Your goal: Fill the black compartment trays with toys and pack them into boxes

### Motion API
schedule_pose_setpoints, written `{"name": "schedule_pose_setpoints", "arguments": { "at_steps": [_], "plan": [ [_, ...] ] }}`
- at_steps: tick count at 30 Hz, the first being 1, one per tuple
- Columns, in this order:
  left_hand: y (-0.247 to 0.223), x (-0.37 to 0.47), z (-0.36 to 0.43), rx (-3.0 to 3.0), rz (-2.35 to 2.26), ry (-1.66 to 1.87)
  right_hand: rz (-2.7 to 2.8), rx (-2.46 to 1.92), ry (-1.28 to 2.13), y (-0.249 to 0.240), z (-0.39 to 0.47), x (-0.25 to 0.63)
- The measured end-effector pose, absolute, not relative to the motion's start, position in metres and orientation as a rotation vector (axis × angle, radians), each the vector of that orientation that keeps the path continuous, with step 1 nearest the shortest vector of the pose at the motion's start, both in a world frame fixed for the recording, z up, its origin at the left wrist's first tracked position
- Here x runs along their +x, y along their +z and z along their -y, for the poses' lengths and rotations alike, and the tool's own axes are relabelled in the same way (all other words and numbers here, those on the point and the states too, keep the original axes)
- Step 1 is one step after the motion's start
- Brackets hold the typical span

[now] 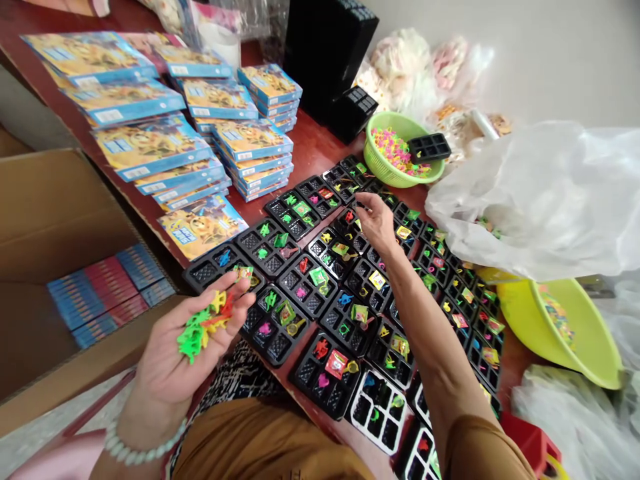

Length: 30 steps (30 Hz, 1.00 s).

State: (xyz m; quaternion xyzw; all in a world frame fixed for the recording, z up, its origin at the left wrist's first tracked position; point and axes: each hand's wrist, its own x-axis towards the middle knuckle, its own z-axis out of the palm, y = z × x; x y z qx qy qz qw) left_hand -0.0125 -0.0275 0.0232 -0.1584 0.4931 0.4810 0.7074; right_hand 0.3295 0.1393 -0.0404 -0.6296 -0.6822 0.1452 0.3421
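- Plastic toy figures (pixel 207 325), green, yellow and red, lie heaped in the cupped left hand (pixel 193 347); its fingers curl loosely around the pile rather than clamp it.
- Reaching out over the black trays (pixel 300 283), the right hand (pixel 374 223) has its fingertips pinched together above a far tray; whether a piece sits between them is too small to tell.
- Judged from the layout, the step goes best with one figure to a compartment, the pinch lowered close to the tray before letting go so the light piece does not bounce into the next slot.
- Keeping the left palm level, just short of the nearest trays, should stop the heap spilling.
- Beyond the pinch, a green bowl (pixel 380 163) holds more small coloured pieces, with a spare black tray resting on its rim.
- Left of the reaching arm, stacks of blue and yellow boxes (pixel 150 143) cover that end of the dark red table (pixel 310 143).
- Right of the arm, a large clear plastic bag (pixel 540 200) slumps over a yellow-green basin (pixel 575 333).
- Below the left hand's outer side stands an open cardboard carton (pixel 55 213) with more boxes packed on edge; a pale wall closes the room behind.
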Motion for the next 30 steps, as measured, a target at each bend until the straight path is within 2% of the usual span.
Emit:
{"name": "schedule_pose_setpoints", "arguments": {
  "at_steps": [3,7,11,21,30],
  "plan": [
    [0.026,0.002,0.028,-0.341,-0.978,1.068,1.807,-1.477,0.525,-0.016,-0.103,0.302],
    [0.023,0.015,0.029,-0.321,-0.842,0.993,2.176,-1.070,0.646,0.017,-0.040,0.241],
    [0.014,0.018,0.030,-0.342,-0.784,1.007,2.445,-0.664,0.737,0.022,-0.007,0.199],
    [0.012,0.026,0.024,-0.333,-0.675,0.974,2.417,-0.645,0.663,0.009,-0.020,0.201],
    [0.004,0.023,0.013,-0.261,-0.678,0.964,2.375,-0.703,0.910,0.016,-0.034,0.211]
  ]
}}
